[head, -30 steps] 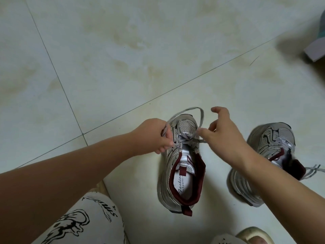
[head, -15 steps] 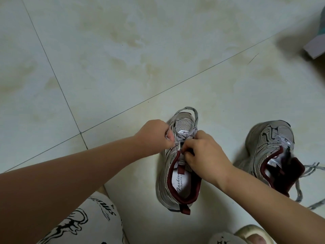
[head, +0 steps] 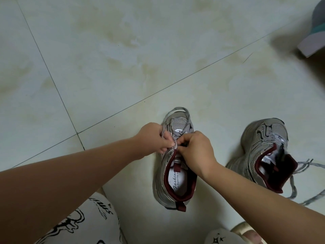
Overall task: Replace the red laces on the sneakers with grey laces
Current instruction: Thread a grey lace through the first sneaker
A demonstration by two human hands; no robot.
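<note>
A silver-grey sneaker (head: 159, 187) with a dark red lining stands on the floor, toe pointing away. A grey lace (head: 182, 110) loops around its toe. My left hand (head: 153, 138) grips a strand of that lace at the shoe's left side. Over the tongue, my right hand (head: 195, 148) has its fingers curled down onto the lacing, pinching the lace close to my left fingertips. A second sneaker (head: 263, 143) leans to the right, with loose grey laces (head: 293, 189) trailing from it.
The floor (head: 123, 59) is pale tile with dark grout lines. A grey and teal object (head: 314, 34) sits at the top right edge. My patterned trouser knee (head: 84, 222) is at the bottom left, and a slipper toe (head: 246, 233) at the bottom right.
My right hand came down from a raised pull on the lace to the shoe's tongue, meeting my left hand. The lace loop over the toe shrank.
</note>
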